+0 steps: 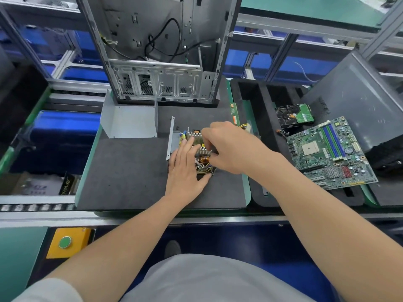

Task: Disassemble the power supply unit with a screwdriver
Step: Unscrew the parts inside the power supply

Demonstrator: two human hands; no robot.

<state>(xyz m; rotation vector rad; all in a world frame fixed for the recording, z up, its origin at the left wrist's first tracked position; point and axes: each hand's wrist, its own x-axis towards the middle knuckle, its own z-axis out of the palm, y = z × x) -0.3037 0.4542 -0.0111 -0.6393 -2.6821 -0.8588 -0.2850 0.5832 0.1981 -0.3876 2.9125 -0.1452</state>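
The opened power supply unit [201,155] is set near the middle of the dark worktop [130,171], its circuit board exposed. The left hand [185,171] is laid flat on it, fingers straight. The right hand [231,147] is curled over the board; whether anything is gripped cannot be told. 1 grey metal cover [130,120] is stood behind-left, apart
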